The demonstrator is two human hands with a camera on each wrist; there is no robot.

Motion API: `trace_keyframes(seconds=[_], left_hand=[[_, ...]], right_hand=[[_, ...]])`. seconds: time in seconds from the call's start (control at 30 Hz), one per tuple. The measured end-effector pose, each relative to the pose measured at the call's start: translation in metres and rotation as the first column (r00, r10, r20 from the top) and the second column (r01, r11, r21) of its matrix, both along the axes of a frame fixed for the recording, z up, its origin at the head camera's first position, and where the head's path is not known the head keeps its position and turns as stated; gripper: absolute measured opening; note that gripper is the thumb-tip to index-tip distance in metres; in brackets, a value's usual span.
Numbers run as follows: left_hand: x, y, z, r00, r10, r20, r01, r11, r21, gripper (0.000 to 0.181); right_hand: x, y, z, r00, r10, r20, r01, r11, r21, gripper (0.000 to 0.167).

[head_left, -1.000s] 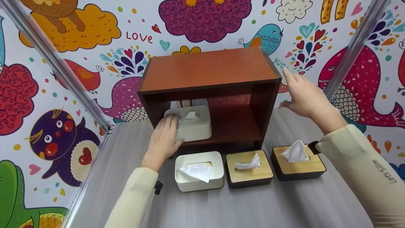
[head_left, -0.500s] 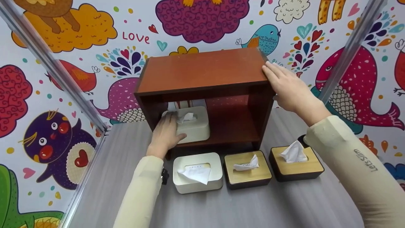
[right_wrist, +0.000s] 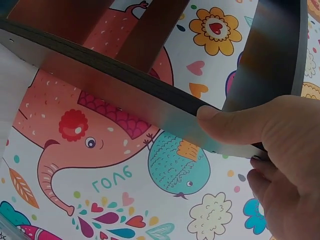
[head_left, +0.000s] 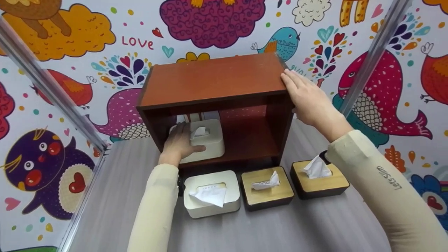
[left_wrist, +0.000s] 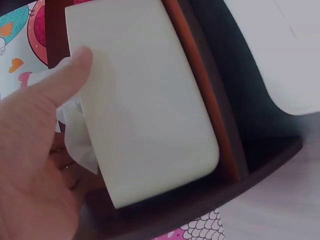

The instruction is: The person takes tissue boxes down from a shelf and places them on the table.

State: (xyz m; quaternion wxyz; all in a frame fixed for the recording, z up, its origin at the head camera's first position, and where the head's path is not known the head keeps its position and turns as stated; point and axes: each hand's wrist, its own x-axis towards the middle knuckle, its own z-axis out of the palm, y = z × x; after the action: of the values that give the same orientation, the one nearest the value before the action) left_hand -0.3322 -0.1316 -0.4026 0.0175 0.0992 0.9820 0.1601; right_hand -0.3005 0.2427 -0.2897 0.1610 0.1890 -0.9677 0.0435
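Note:
A cream tissue box [head_left: 206, 148] sits in the left part of a reddish-brown open shelf unit [head_left: 217, 78], with a white tissue showing on top. My left hand [head_left: 178, 143] lies over its left end, fingers extended and thumb spread. In the left wrist view the thumb [left_wrist: 75, 70] touches the box's front top edge, while the other fingers are partly hidden. My right hand [head_left: 311, 99] holds the unit's upper right corner. Its fingertips rest on the top edge, and in the right wrist view the thumb [right_wrist: 225, 122] bends over the front edge.
Before the unit, on the grey tabletop [head_left: 115, 196], stand a cream tissue box [head_left: 190, 210] and two wood-topped dark ones, one in the middle [head_left: 257, 197] and one at right [head_left: 336, 171]. A cartoon-printed wall rises behind, with metal posts [head_left: 374, 45] at the sides.
My right hand has come left from beside the unit onto its upper right corner. The left hand stays on the cream box, its thumb now further out to the right. The view has shifted slightly.

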Motion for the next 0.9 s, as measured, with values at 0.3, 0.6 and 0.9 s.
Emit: trace_keyframes(seconds=[0.3,0.6,0.9], left_hand=[[-0.011,0.004,-0.001,0.995,-0.030,0.091,0.026,0.999,0.043,0.115],[-0.016,-0.001,-0.005,0.988,-0.018,0.156,0.011,0.999,0.048,0.123],[-0.014,0.009,0.002,0.987,-0.014,0.162,0.011,1.000,0.019,0.123]], right_hand=[[0.000,0.000,-0.001,1.000,-0.018,0.000,0.018,1.000,-0.013,0.098],[-0.001,-0.001,-0.004,1.000,-0.019,0.006,0.019,1.000,-0.015,0.101],[-0.001,0.002,-0.004,1.000,-0.020,0.011,0.020,0.999,-0.030,0.102]])
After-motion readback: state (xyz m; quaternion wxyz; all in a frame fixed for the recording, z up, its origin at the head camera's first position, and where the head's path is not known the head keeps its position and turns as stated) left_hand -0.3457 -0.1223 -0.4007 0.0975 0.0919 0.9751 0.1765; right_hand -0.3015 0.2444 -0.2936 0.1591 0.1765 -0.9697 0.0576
